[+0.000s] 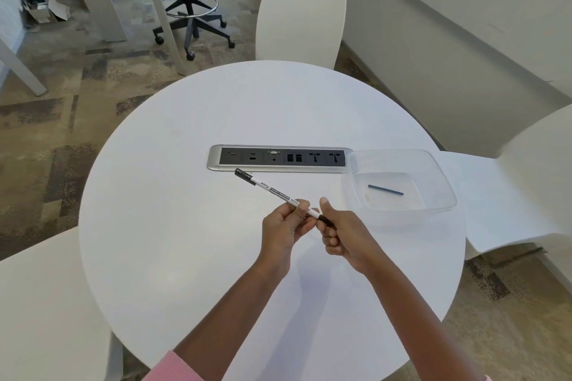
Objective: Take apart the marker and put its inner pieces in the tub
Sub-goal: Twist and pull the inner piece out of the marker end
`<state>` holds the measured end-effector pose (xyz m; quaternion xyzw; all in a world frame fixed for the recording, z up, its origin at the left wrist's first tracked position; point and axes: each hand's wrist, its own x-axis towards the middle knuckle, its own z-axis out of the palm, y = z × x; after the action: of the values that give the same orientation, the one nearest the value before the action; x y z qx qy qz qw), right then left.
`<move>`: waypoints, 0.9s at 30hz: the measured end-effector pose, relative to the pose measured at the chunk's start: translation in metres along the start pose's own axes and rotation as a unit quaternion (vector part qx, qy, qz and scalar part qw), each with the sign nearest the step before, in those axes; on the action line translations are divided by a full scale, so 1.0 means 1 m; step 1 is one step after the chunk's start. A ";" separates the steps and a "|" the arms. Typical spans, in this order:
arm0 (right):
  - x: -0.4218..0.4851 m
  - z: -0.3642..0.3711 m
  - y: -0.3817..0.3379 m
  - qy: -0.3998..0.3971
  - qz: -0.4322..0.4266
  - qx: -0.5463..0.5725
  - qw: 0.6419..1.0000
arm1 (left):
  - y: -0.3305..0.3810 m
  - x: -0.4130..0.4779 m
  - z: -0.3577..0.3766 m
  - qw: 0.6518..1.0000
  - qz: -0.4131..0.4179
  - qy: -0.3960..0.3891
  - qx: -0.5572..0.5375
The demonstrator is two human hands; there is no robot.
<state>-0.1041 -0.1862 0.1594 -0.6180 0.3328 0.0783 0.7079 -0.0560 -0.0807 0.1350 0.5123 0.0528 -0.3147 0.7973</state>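
both hands (286,221) (339,233) curl around the marker (272,189), gripping opposite ends.

Left grip (286,223) and right grip (340,235) meet on one marker (272,190), forearms converging.
The left grip pinches the white barrel between thumb and curled fingers, knuckles turned outward. The right grip curls its fingers round the dark near end, thumb standing upright; how much of that end it encloses is probably hidden inside the fist. Both forearms are bare, with a pink sleeve (173,365) at the left elbow.
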 end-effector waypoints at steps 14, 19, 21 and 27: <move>0.004 -0.001 0.028 0.194 -0.406 -0.455 0.769 | 0.010 0.002 -0.003 0.997 0.001 0.043 -0.062; 0.010 0.001 0.027 0.183 -0.411 -0.468 0.761 | 0.012 0.003 -0.002 0.998 0.001 0.029 -0.057; 0.011 0.003 0.025 0.174 -0.408 -0.457 0.770 | 0.012 0.004 -0.002 0.998 0.001 0.025 -0.055; 0.009 0.009 0.022 0.137 -0.337 -0.382 0.850 | 0.011 0.007 -0.003 0.999 0.010 0.008 -0.030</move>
<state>-0.1058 -0.1758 0.1364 -0.9182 0.1420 -0.1295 0.3463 -0.0433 -0.0780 0.1392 0.4914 0.0630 -0.3009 0.8149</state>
